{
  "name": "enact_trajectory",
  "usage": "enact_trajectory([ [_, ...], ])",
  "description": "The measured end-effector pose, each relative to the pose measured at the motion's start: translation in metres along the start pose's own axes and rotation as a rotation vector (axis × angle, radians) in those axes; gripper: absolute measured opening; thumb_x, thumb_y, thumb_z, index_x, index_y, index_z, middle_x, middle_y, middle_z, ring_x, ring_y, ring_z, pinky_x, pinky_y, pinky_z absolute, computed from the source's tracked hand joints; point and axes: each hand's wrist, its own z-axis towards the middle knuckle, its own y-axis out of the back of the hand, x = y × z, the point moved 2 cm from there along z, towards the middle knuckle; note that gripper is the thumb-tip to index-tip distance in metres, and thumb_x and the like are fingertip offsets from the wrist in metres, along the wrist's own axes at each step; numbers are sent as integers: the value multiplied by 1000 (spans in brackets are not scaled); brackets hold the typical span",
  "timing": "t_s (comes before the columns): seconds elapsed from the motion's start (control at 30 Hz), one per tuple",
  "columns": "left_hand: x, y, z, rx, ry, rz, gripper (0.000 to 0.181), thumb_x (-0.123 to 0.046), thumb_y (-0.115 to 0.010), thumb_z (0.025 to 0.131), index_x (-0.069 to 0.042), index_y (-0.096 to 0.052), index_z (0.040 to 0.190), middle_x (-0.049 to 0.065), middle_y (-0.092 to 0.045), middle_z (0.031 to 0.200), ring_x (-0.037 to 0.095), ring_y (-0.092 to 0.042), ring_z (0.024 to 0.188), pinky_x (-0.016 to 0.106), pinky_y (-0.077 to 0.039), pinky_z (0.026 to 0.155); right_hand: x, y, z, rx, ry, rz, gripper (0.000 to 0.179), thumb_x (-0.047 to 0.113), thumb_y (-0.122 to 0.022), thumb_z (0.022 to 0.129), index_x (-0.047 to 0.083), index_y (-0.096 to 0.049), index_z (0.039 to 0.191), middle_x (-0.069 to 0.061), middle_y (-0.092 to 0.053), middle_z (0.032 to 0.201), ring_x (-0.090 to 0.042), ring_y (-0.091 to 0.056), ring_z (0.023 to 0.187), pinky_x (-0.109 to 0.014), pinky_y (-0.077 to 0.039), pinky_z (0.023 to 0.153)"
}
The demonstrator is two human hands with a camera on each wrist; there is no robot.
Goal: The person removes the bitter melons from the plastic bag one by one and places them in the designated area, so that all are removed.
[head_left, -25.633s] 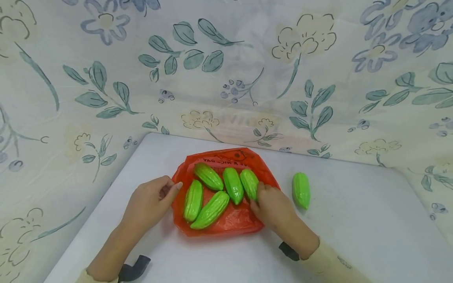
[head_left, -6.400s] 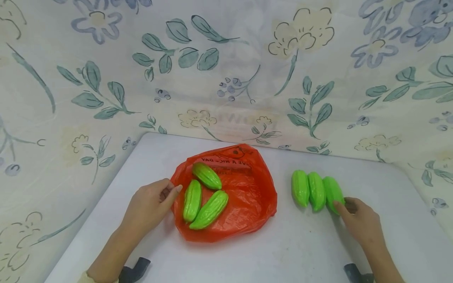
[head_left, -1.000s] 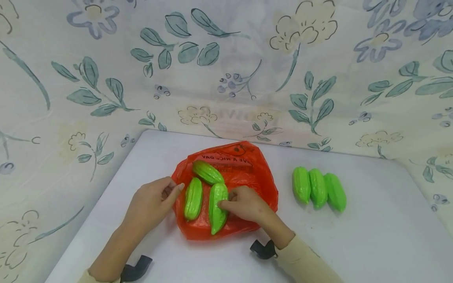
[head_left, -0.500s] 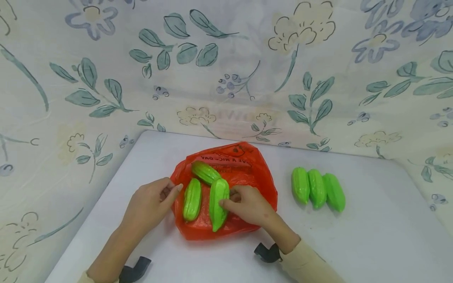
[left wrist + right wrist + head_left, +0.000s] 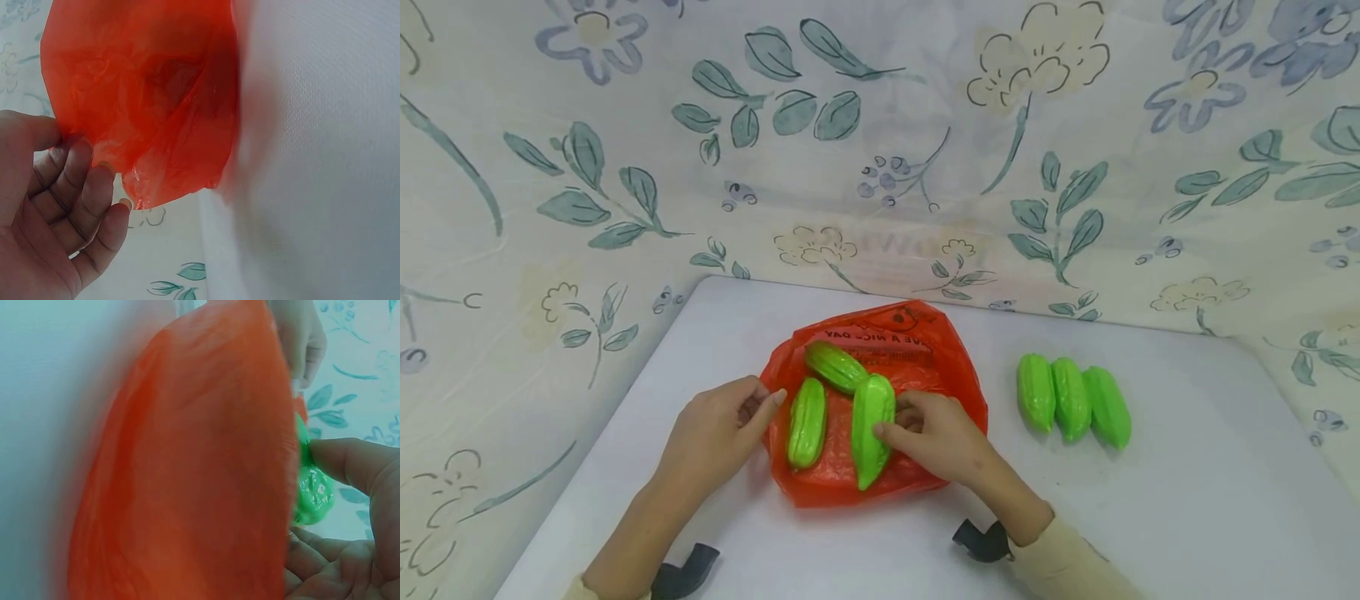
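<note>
A red plastic bag [image 5: 917, 379] lies spread on the table, its mouth facing up. My left hand [image 5: 718, 429] pinches the bag's left rim between thumb and fingertips, as the left wrist view [image 5: 69, 200] also shows. With thumb and fingers, my right hand [image 5: 936, 437] holds a bright green, ribbed bitter melon [image 5: 872, 429], pointed end toward me, over the bag's middle. Two more bitter melons lie inside, one [image 5: 807, 423] upright near the left rim and one [image 5: 835, 367] slanted behind it. In the right wrist view the bag's wall hides part of the held bitter melon [image 5: 314, 494].
Three bitter melons [image 5: 1072, 400] stand in a row, side by side, on the white table [image 5: 1195, 467] right of the bag. A floral cloth [image 5: 895, 125] hangs behind the table and down its left side. Black curved pieces [image 5: 688, 571] show beneath both wrists.
Since the earliest frame, two bitter melons have gone from the bag to the row. In the last second, my right hand has raised another and shifted slightly right; the left hand stays put.
</note>
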Motion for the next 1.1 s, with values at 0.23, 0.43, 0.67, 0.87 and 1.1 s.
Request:
enact_trajectory([
  [0.23,-1,-1,1,1,-2,12,14,-24,-74,98,-12,-67,94,-5,-60,73,16,-55,68,26,-53,61,3,12,-14,-51,12,16,42,41,-75,95,11,-70,123,6,-73,98,-14,-69,92,-34,-59,80],
  [0.43,-2,-1,3,9,-2,7,14,-24,-73,98,-12,-68,95,-4,-60,73,16,-55,68,26,-53,61,0,21,-28,-88,23,14,38,39,-76,95,11,-70,121,6,-72,97,-13,-68,91,-34,-58,81],
  [0.67,-2,-1,3,14,10,18,14,-24,-73,99,-12,-68,95,-4,-60,73,17,-55,69,27,-53,61,-1,34,-49,-102,29,10,34,36,-75,96,12,-70,119,9,-72,96,-10,-67,90,-33,-57,82],
  [0.87,-2,0,2,15,12,15,15,-25,-72,99,-12,-68,96,-5,-60,73,17,-55,68,27,-53,61,-9,44,-70,-140,-44,5,40,38,-76,96,11,-68,124,7,-72,101,-10,-67,93,-33,-57,85],
  [1.1,-1,-1,2,9,10,7,15,-26,-72,99,-12,-68,96,-5,-58,71,16,-54,66,26,-52,59,-19,58,-94,-189,-90,-29,39,36,-77,96,10,-69,124,8,-73,97,-10,-67,89,-31,-57,81],
])
